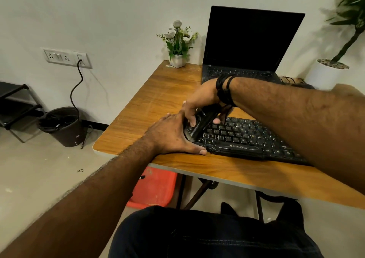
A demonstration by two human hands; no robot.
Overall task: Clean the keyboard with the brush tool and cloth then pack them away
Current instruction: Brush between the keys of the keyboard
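Presently catalogued, one wooden table (158, 92) carrying the following. One black keyboard (246, 139), lying flat near the front edge, its left end covered by both hands. One dark glossy object (199, 124), taken for the brush tool or its case, tilted over the keyboard's left keys; which of these it is cannot be told. One left hand (173, 137), fingers straight and flat, thumb along the keyboard's front left corner, pressing against the dark object's lower end. One right hand (199, 103), reaching across from the right with fingers curled round the dark object's upper part; black bands on the wrist. One open laptop (250, 40), screen dark, just behind the keyboard; the right forearm crosses in front of its base. Two potted plants: one small white-flowered pot (177, 46) at the table's back corner, one large white pot (325, 74) at the far right. On the floor, one dark bin (65, 127), with a black cable (77, 88) running down to it from one wall socket plate (67, 57). One red stool (154, 188) under the table. One black rack (15, 105) at far left.
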